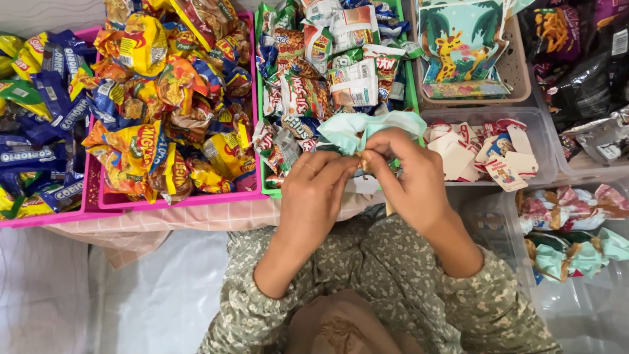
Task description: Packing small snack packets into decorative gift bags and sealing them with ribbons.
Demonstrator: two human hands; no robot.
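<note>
Frame centre: left hand (313, 190) and right hand (401, 172) both pinch the gathered neck of a mint-green goodie bag (367, 126), apparently tying its tan twine (362, 159). Judged next: cinch knot tight without spilling.

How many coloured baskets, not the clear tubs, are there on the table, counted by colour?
Pink baskets: 2
Green basket: 1
Beige basket: 1
Total: 4
</note>
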